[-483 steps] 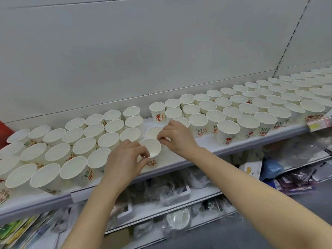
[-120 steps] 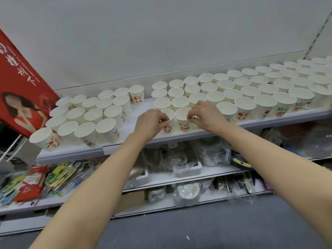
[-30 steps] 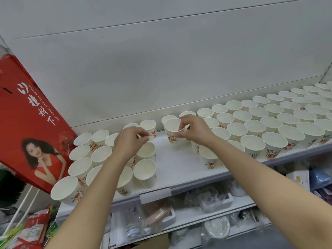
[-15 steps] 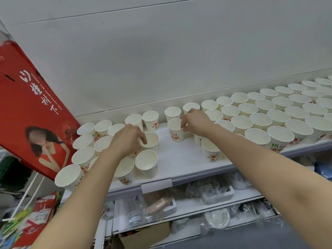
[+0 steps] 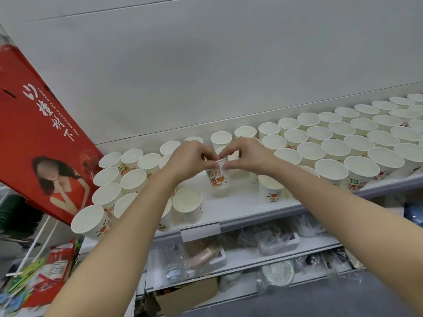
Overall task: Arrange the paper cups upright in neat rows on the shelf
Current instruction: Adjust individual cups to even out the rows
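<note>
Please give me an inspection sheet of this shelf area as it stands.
Surface: white shelf, bare patch in the middle.
Job's things: paper cups upright in rows, right group, left group; one cup held at the rim over the bare patch.
Clutter: bagged goods on lower shelves.
Hands: left hand and right hand both pinch that cup.
Cables: nothing seen.
Surroundings: red poster at left; cardboard box below.

The white paper cups (image 5: 330, 148) look matt and smooth, standing on a glossy white metal shelf (image 5: 240, 203); beneath that shelf lie crinkled clear plastic bags (image 5: 272, 239) and brown cardboard (image 5: 187, 296).
</note>
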{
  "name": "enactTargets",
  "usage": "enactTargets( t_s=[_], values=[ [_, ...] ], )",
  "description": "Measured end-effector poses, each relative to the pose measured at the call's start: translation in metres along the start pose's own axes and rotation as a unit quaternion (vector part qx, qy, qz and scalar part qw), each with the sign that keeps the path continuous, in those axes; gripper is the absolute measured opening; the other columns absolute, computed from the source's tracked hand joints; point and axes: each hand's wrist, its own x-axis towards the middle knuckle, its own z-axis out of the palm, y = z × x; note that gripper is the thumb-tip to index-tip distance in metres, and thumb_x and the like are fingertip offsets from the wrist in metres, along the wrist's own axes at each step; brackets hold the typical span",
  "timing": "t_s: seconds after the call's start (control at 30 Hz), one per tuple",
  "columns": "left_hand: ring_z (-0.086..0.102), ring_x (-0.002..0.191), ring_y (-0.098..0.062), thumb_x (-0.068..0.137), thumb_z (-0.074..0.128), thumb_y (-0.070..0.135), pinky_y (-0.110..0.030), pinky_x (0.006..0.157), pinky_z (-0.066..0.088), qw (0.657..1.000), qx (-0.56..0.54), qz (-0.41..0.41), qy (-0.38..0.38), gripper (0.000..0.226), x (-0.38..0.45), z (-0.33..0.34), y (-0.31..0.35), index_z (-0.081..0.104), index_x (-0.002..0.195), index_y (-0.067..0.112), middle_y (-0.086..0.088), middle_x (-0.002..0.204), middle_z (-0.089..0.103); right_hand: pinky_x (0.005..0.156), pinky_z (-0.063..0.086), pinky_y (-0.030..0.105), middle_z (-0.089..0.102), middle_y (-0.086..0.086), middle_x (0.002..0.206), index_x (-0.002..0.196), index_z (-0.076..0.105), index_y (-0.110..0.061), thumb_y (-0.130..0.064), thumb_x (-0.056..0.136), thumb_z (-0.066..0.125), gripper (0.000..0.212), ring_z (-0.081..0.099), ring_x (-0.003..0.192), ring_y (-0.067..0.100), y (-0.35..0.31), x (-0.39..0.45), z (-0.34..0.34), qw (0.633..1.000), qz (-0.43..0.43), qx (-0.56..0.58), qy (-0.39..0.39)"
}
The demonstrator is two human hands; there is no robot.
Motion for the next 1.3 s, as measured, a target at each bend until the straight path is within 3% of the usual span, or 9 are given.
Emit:
enactTargets(
  t_s=[0.17, 0.3, 0.47, 0.57, 0.67, 0.8, 1.03, 1.17, 1.3],
  values=[
    [0.063, 0.076, -0.003, 0.072, 0.083, 0.032, -0.029, 0.073, 0.052, 0.999, -0.041, 0.017, -0.001, 0.01, 0.015, -0.001, 0.009, 0.076, 0.078, 0.034, 0.015, 0.077, 0.071, 0.061, 0.04, 0.01, 0.071, -0.004, 0.072, 0.075, 0.075, -0.017, -0.022, 0.069, 0.084, 0.012, 0.058, 0.066, -0.001, 0.008, -0.001, -0.008, 0.998, 0.037, 0.056, 0.002],
    [0.055, 0.077, -0.007, 0.073, 0.084, 0.03, -0.028, 0.069, 0.042, 1.0, -0.012, 0.027, -0.004, 0.015, 0.015, 0.006, -0.01, 0.076, 0.085, 0.034, 0.017, 0.078, 0.064, 0.061, 0.039, 0.008, 0.07, -0.005, 0.074, 0.079, 0.076, -0.014, -0.014, 0.071, 0.082, 0.01, 0.055, 0.063, -0.005, 0.015, -0.007, -0.013, 0.998, 0.052, 0.02, -0.018],
    [0.058, 0.081, -0.007, 0.076, 0.082, 0.028, -0.032, 0.073, 0.05, 0.998, 0.005, 0.058, -0.037, 0.009, 0.013, 0.023, -0.009, 0.077, 0.084, 0.03, 0.013, 0.085, 0.069, 0.062, 0.039, 0.013, 0.065, -0.013, 0.075, 0.081, 0.076, -0.022, -0.023, 0.071, 0.081, 0.011, 0.054, 0.072, -0.004, 0.015, -0.009, -0.009, 0.995, 0.016, -0.09, -0.042],
    [0.061, 0.084, -0.007, 0.076, 0.08, 0.013, -0.028, 0.076, 0.051, 0.998, -0.021, 0.045, -0.044, 0.025, 0.017, 0.026, -0.015, 0.075, 0.094, 0.029, 0.016, 0.093, 0.069, 0.067, 0.042, 0.027, 0.06, -0.014, 0.075, 0.082, 0.075, -0.025, -0.026, 0.073, 0.079, 0.01, 0.053, 0.076, 0.002, 0.015, -0.011, -0.007, 0.989, 0.014, -0.143, -0.039],
    [0.062, 0.088, -0.008, 0.077, 0.067, 0.0, -0.032, 0.077, 0.052, 0.999, 0.036, 0.023, -0.028, 0.041, 0.03, 0.028, -0.028, 0.071, 0.104, 0.031, 0.014, 0.105, 0.066, 0.063, 0.039, 0.019, 0.058, -0.016, 0.073, 0.083, 0.075, -0.021, -0.022, 0.073, 0.079, 0.011, 0.052, 0.074, 0.002, 0.018, -0.015, -0.011, 0.989, 0.016, -0.139, -0.039],
    [0.06, 0.087, -0.01, 0.082, 0.069, 0.019, -0.031, 0.068, 0.048, 0.989, 0.139, 0.035, -0.038, 0.024, 0.045, 0.043, -0.025, 0.071, 0.102, 0.033, 0.012, 0.105, 0.062, 0.068, 0.042, 0.026, 0.059, -0.014, 0.077, 0.078, 0.074, -0.022, -0.02, 0.072, 0.079, 0.008, 0.048, 0.08, 0.006, 0.025, -0.019, -0.008, 0.983, 0.002, -0.177, -0.045],
    [0.061, 0.079, -0.012, 0.085, 0.069, 0.031, -0.033, 0.067, 0.05, 0.994, 0.099, 0.033, -0.02, 0.011, 0.056, 0.052, -0.029, 0.074, 0.094, 0.032, 0.013, 0.087, 0.066, 0.07, 0.045, 0.035, 0.063, -0.013, 0.082, 0.079, 0.071, -0.025, -0.019, 0.075, 0.073, 0.007, 0.043, 0.091, 0.01, 0.029, -0.012, 0.0, 0.97, -0.024, -0.233, -0.063],
    [0.06, 0.079, -0.01, 0.08, 0.076, 0.032, -0.03, 0.071, 0.047, 0.998, 0.044, -0.022, 0.049, 0.019, 0.06, 0.028, -0.048, 0.073, 0.099, 0.033, 0.013, 0.093, 0.065, 0.07, 0.044, 0.033, 0.066, -0.01, 0.085, 0.081, 0.072, -0.024, -0.018, 0.077, 0.071, 0.006, 0.045, 0.093, 0.01, 0.03, -0.01, 0.002, 0.968, -0.021, -0.24, -0.069],
    [0.059, 0.107, -0.02, 0.082, 0.071, 0.025, -0.031, 0.083, 0.045, 0.982, 0.144, -0.111, 0.058, 0.029, 0.067, 0.007, -0.072, 0.069, 0.111, 0.028, 0.007, 0.113, 0.067, 0.065, 0.037, 0.028, 0.067, -0.008, 0.083, 0.08, 0.072, -0.021, -0.017, 0.077, 0.071, 0.005, 0.048, 0.091, 0.013, 0.034, -0.009, 0.001, 0.966, -0.039, -0.246, -0.064]
  ],
)
